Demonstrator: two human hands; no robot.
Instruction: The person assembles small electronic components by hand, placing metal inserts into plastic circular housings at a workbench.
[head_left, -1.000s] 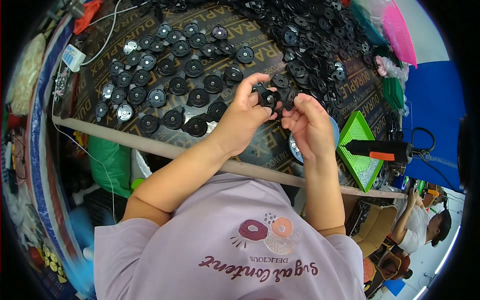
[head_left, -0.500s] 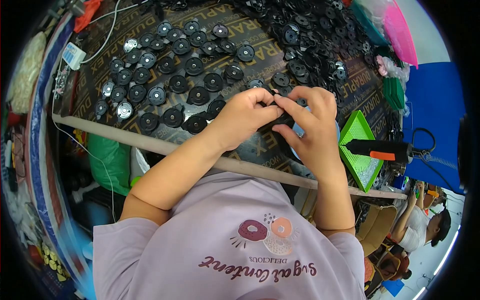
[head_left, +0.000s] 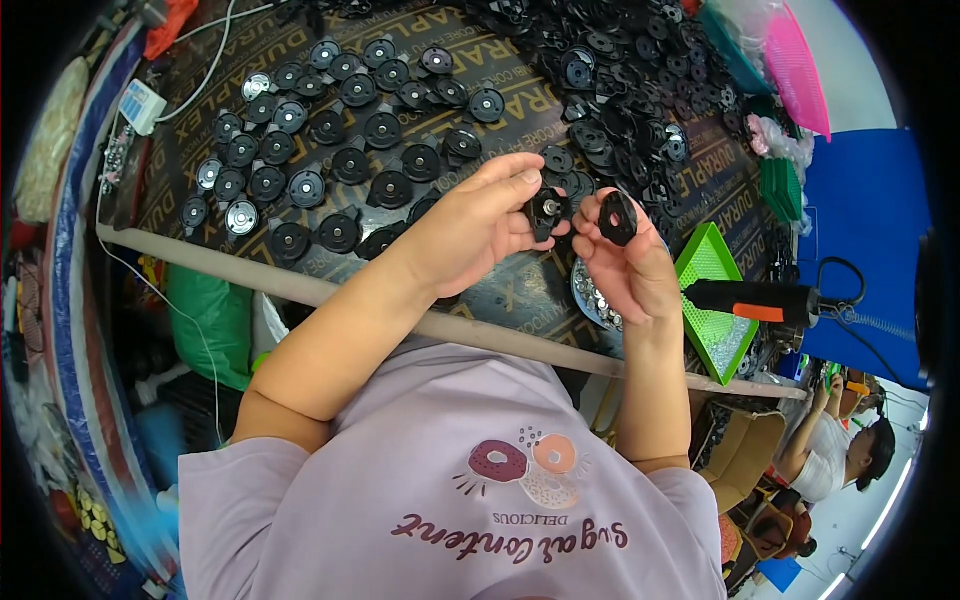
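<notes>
Over the table's near side, my left hand (head_left: 490,215) grips a black plastic part with a small metal stud (head_left: 548,208) at its middle. Close by on the right, my right hand (head_left: 630,265) pinches a round black disc with a hole (head_left: 617,219), held tilted. The two pieces are apart, with a narrow gap between them. Below my right hand, partly covered by it, is a round dish of small metal pieces (head_left: 594,297). Beyond my left hand, several black round parts with metal centres (head_left: 391,189) lie spread over the table.
A dense heap of black parts (head_left: 640,110) covers the far right. At right stand a green tray of small clear pieces (head_left: 735,340) and a black-and-orange electric screwdriver (head_left: 755,299). A pink basket (head_left: 797,70) is behind. Another person (head_left: 830,450) sits at the lower right.
My hands were together around a dark piece; now they have separated. The left holds the studded part and the right holds the disc, both turned into view. The dish is more exposed.
</notes>
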